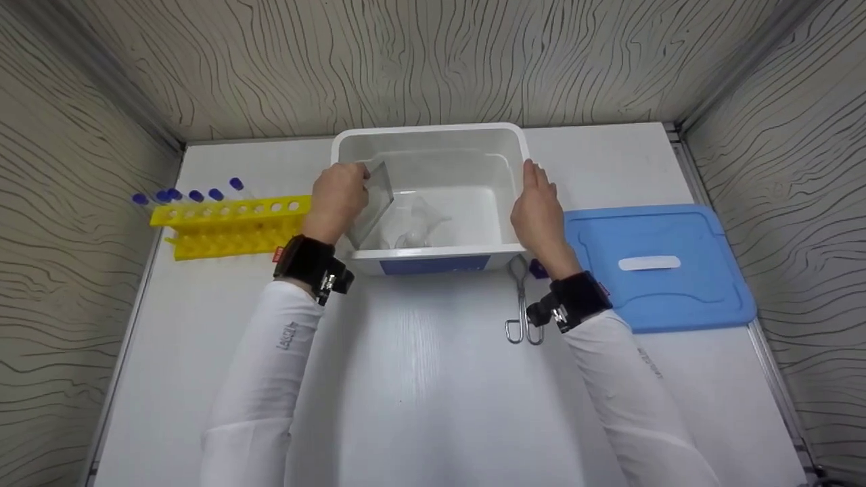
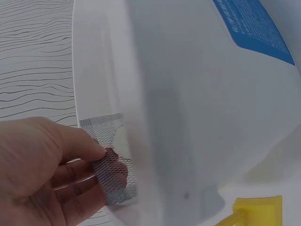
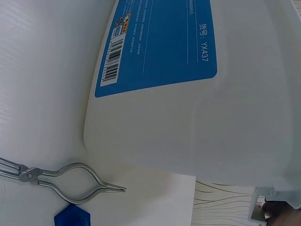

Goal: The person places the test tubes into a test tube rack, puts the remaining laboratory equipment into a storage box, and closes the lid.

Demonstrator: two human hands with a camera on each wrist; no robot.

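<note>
Item in progress: my left hand (image 1: 338, 196) pinches mesh sheet (image 1: 376, 199) over the lidless white bin (image 1: 433, 253), not yet lowered; right hand (image 1: 538, 210) flat against bin's right wall.

A white bin (image 3: 188, 122) with a blue barcode label (image 3: 155, 47) fills the view — metal tongs (image 3: 70, 181) lie just beside it on the table (image 3: 42, 94).

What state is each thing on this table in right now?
White bin: open, lid off, upright.
Blue lid: flat on the table beside the bin.
Mesh sheet: tilted at the bin's rim, pinched by the left hand.
Right hand: flat against the bin's side.
Tongs: lying untouched.
Yellow rack: holding capped tubes.
</note>
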